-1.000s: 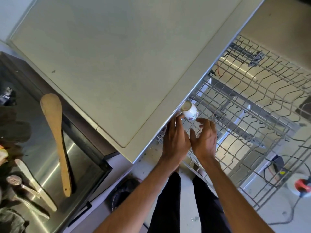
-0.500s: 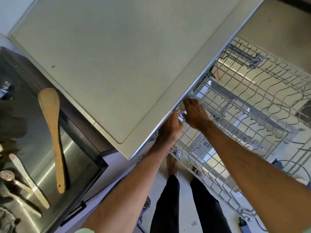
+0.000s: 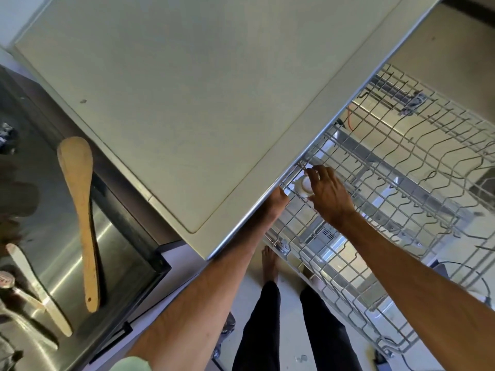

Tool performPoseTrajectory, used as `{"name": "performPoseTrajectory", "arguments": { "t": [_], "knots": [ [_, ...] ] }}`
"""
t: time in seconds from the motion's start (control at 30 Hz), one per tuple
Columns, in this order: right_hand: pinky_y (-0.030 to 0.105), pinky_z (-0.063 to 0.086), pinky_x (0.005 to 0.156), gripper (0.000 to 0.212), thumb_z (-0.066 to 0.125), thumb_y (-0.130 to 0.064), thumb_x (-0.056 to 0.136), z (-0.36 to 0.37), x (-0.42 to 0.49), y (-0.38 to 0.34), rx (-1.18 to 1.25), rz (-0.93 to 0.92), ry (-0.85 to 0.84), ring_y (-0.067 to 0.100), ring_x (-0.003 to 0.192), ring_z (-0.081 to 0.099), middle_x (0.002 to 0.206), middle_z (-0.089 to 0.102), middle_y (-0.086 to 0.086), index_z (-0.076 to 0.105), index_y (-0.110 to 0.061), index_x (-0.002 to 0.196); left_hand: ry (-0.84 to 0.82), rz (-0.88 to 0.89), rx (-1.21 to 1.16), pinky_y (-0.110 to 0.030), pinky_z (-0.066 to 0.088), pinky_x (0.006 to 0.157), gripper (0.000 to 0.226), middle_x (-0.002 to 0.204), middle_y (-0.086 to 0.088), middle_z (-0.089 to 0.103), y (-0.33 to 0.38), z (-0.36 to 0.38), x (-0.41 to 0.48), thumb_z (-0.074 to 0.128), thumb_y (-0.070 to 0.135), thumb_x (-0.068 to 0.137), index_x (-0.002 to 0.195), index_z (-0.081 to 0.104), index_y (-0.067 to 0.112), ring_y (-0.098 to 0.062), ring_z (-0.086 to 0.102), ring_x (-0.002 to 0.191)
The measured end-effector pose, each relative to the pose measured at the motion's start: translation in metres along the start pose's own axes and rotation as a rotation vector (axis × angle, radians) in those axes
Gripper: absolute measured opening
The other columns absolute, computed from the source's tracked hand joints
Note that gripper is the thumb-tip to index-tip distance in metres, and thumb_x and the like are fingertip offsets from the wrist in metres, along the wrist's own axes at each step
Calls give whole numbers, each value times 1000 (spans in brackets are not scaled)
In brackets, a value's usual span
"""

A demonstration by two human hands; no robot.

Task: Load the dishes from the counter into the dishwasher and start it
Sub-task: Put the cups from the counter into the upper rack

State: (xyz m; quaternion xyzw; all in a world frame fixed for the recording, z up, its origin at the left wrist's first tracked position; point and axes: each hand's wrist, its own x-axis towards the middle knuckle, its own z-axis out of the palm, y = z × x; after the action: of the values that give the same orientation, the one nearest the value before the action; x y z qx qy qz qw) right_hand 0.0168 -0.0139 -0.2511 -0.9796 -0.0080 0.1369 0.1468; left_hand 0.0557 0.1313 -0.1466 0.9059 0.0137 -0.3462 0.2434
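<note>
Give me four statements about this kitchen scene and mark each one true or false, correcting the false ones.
1. The right hand holds the small white ceramic cup at the grey wire dishwasher rack. True.
2. The long wooden spatula lies in the rack. False: it lies on the shiny steel surface at the left.
3. The rack is full of plates. False: no plates show in it.
4. The left hand reaches to the rack's edge beneath the pale countertop. True.
</note>
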Motion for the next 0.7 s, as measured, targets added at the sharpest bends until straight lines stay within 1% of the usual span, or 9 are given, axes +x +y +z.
{"name": "performPoseTrajectory", "arguments": {
  "t": [0.03,0.1,0.17,0.23,0.3,0.37,0.47,0.57,0.7],
  "knots": [
    [51,52,98,88,89,-6,68,0,-1,-1,7,8,-6,41,127,48,140,47,25,43,-2,143,2,5,5,-8,38,49,46,63,0,30,-1,1,0,38,1,105,65,24,18,-12,33,54],
    [51,54,96,89,87,-6,69,-1,-2,-5,18,24,-17,40,128,47,141,45,23,40,-3,145,5,19,32,-8,39,50,33,64,1,31,-5,3,1,39,1,105,72,43,6,-15,37,57],
    [50,54,96,89,86,-5,69,-1,-2,-9,-6,33,-18,39,128,46,141,44,22,39,-3,145,3,14,20,-5,38,49,20,67,3,32,-10,6,1,40,0,104,111,57,-8,-19,46,74],
    [48,51,102,88,85,-9,73,1,-3,-10,-38,41,-35,38,130,44,142,41,22,36,-2,146,24,44,40,-5,36,51,27,71,6,36,-14,9,1,42,0,103,127,52,-7,-17,46,83],
    [47,49,105,87,84,-13,76,2,-3,-7,-22,50,-41,37,132,41,143,38,22,35,-3,146,56,58,36,-9,36,54,30,85,-1,50,-14,10,-3,45,3,102,131,51,-1,-15,50,85],
    [47,50,104,86,84,-13,76,4,-4,-4,-8,39,-32,37,132,41,143,38,22,36,-3,146,80,54,29,-17,41,68,37,107,-10,61,-15,10,-5,47,4,101,137,48,3,-21,59,97],
    [50,53,99,86,83,-12,78,6,-7,-3,67,57,-6,38,134,39,146,37,22,35,-5,149,78,64,33,-28,45,90,44,131,-13,59,-15,12,-7,50,4,99,142,44,4,-27,57,120],
    [53,53,98,87,84,-9,77,8,-13,-4,160,121,39,40,136,37,148,37,23,35,-5,149,155,131,85,-25,47,90,47,132,-12,62,-19,16,-8,57,4,95,141,48,5,-24,60,119],
    [53,50,102,89,84,6,69,11,-23,-7,313,206,124,44,135,41,148,37,25,39,-2,146,249,214,77,-37,54,90,51,129,-13,63,-27,24,-16,61,-4,86,135,52,7,-29,61,117]
  ]
}}
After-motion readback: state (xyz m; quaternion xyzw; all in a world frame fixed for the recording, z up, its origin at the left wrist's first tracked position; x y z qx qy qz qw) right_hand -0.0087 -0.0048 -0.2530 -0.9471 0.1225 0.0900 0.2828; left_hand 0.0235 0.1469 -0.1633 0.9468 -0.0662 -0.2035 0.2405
